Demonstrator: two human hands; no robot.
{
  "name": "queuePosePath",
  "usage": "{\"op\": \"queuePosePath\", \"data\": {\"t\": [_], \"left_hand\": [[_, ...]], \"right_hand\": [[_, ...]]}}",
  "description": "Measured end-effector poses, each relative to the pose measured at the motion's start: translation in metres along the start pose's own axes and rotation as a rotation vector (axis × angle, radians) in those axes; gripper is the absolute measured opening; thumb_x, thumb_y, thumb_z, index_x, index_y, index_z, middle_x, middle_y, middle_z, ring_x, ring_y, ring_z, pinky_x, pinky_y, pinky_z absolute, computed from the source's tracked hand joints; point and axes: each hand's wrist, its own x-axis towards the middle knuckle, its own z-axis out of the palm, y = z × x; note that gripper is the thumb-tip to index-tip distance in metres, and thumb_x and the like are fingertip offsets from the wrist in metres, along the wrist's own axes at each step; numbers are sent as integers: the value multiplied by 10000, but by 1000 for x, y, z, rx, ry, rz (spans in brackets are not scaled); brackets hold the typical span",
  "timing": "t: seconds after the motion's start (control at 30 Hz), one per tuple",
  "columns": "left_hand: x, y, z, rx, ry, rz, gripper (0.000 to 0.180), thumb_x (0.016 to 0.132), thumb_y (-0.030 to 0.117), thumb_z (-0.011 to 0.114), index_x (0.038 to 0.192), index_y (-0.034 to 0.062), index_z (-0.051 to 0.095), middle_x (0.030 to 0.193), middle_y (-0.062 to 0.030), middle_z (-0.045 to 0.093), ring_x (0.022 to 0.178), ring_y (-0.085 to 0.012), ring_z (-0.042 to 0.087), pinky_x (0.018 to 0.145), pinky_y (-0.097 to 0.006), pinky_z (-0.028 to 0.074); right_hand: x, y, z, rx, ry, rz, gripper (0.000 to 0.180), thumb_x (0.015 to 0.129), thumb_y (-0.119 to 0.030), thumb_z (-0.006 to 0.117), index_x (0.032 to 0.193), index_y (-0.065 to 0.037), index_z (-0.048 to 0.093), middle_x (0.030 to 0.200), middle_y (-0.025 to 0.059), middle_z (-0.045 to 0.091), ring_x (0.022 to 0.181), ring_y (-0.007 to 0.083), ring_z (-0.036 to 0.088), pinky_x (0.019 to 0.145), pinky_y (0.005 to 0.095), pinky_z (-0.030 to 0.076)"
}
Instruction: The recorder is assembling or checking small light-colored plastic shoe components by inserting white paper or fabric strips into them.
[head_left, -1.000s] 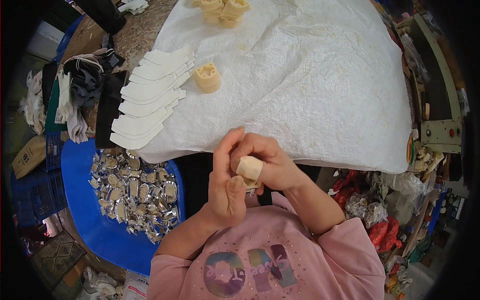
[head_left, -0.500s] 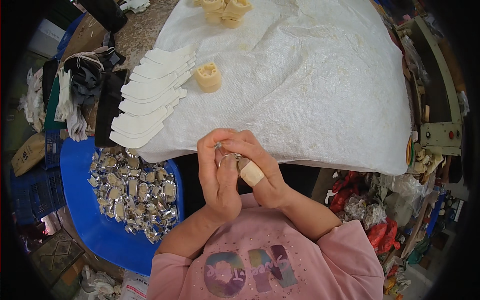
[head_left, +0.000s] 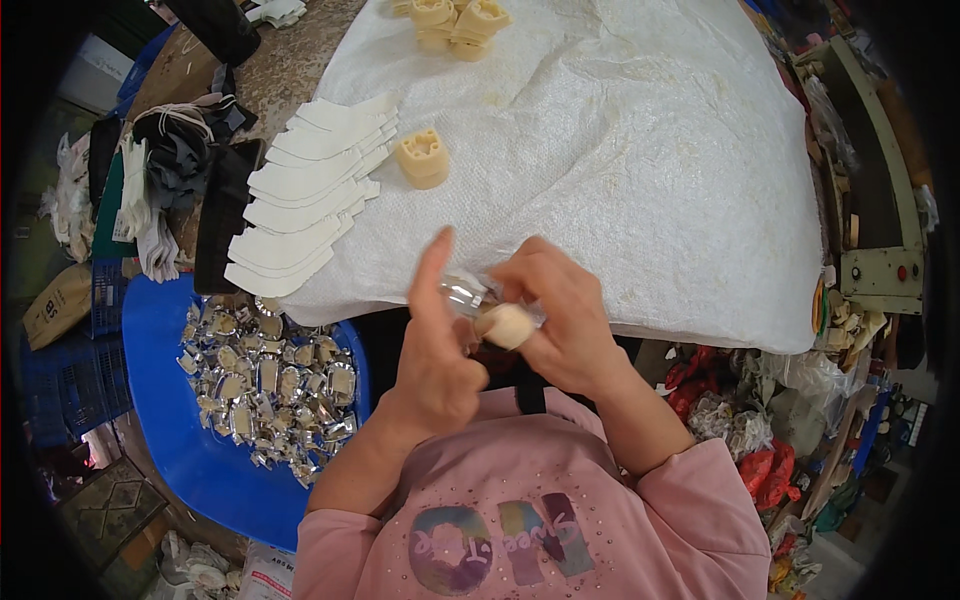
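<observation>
My right hand (head_left: 565, 315) is closed, pinching a small shiny silver piece (head_left: 463, 293) between fingertips and thumb, just off the near edge of the white-covered surface. A cream-coloured wrap (head_left: 507, 325) covers that thumb. My left hand (head_left: 435, 360) is beside the piece, one finger stretched up and away from it. Motion blurs both hands, and the piece's exact shape is partly hidden. Beyond them a cream moulded block (head_left: 423, 159) with holes in its top stands on the white woven sheet (head_left: 620, 200). Overlapping white curved strips (head_left: 300, 195) lie to its left.
At left below the surface, a blue tub (head_left: 200, 470) holds many silver pieces with cream backs. More cream blocks (head_left: 460, 25) stand at the far edge. Dark cloth pieces (head_left: 175, 160) lie far left. Plastic bags (head_left: 765, 470) and a green metal machine frame (head_left: 880, 270) are at right.
My hands, closed together around the piece before, have come apart a little. My left finger has straightened upward, and more of the silver surface shows. The view has shifted slightly.
</observation>
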Motion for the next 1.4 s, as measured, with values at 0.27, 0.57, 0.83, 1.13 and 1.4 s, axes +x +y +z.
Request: {"op": "queuePosePath", "data": {"t": [0.27, 0.57, 0.83, 1.13, 1.4], "left_hand": [[1, 3, -11, 156, 11, 26, 489, 854, 227, 666, 1215, -29, 458, 993, -139, 578, 858, -173, 606, 735, -275, 492], [3, 18, -22, 240, -8, 16, 462, 671, -45, 708, 1098, 11, 541, 918, -118, 561, 748, -215, 575, 645, -293, 464], [4, 11, -12, 324, 20, 2, 458, 644, -42, 723, 1061, 11, 541, 863, -116, 563, 696, -201, 568, 613, -290, 467], [3, 7, -1, 380, 111, 126, 522, 576, 51, 800, 968, 8, 458, 801, -128, 568, 678, -213, 629, 563, -284, 509], [5, -1, 11, 565, 289, 227, 539, 570, 58, 814, 962, -11, 451, 757, -139, 548, 581, -246, 608, 504, -309, 492]], "right_hand": [[-4, 8, 3, 159, 136, -101, 219, 858, -215, 615, 918, -9, 568, 745, 81, 566, 625, 174, 543, 565, 287, 438], [2, 26, -6, 865, -205, 297, 122, 889, -148, 579, 857, -33, 556, 829, 66, 584, 745, 111, 519, 622, 251, 417], [-5, 17, 5, 267, -12, 84, 145, 913, -152, 532, 867, -19, 567, 851, 30, 605, 744, 99, 548, 626, 258, 447], [-15, 28, 4, 1009, -109, 278, 187, 947, -136, 484, 1017, -3, 595, 988, 54, 614, 913, 112, 551, 768, 269, 447], [-10, 14, 23, 448, 141, 209, 194, 943, -160, 462, 994, -7, 571, 897, 84, 630, 807, 145, 586, 719, 275, 474]]}}
